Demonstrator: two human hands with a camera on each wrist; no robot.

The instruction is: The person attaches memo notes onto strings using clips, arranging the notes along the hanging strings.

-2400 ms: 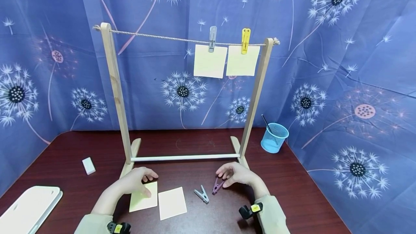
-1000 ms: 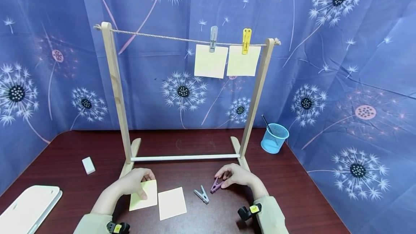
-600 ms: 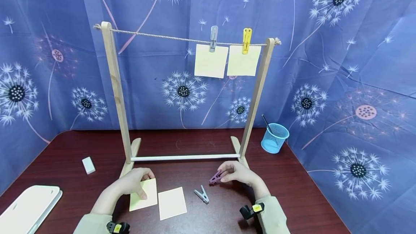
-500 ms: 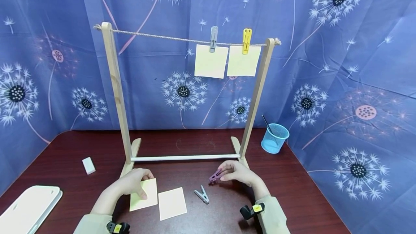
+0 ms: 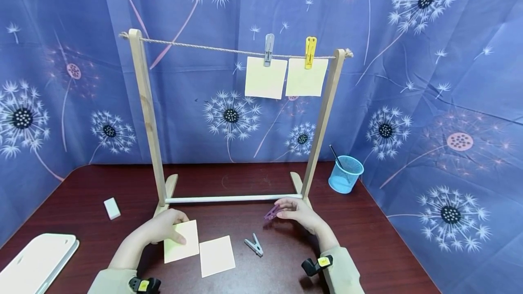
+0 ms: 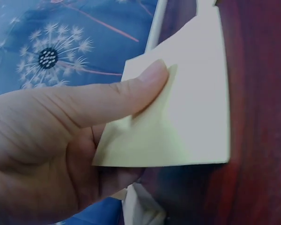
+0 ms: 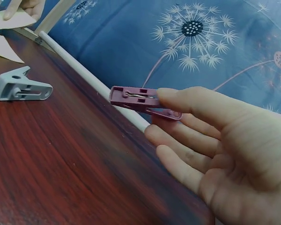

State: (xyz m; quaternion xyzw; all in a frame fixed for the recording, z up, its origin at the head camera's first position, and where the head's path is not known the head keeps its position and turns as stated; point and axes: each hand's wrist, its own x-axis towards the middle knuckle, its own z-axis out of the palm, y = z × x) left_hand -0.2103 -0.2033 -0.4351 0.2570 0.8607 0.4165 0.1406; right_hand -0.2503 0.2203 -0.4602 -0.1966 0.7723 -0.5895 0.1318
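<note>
Head: we see the left hand pinching a yellow note just beside a second note on the table, right hand near the gray clip. Left wrist: our thumb lies on the yellow note. Right wrist: we pinch the purple clip above the table.

A dark red-brown worktop is backed and flanked by blue fabric printed with dandelions. Light is reflected off the worktop.
</note>
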